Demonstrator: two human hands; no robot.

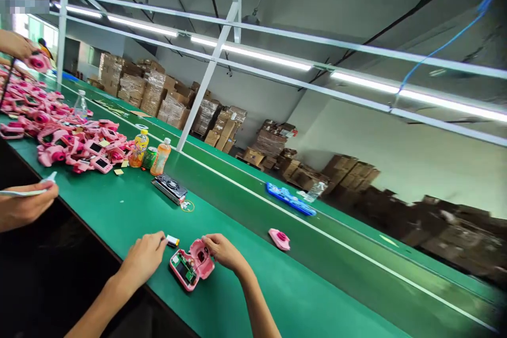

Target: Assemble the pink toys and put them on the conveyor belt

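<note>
An opened pink toy camera (185,270) stands on the green bench, its two shell halves apart and a green circuit board showing in the left one. My right hand (224,251) pinches the upper edge of the right shell half (202,257). Just left of the camera, my left hand (143,256) is closed at the fingertips on the end of a small silver battery (172,241) with a yellow edge. Whether the battery's wires join the board cannot be made out.
A heap of pink toy cameras (79,142) covers the bench at left, beside drink bottles (160,157) and a can (149,158). A dark stack of parts (170,188) lies nearer. One pink camera (279,239) sits at right. A co-worker's hand (29,203) holds a pale tool.
</note>
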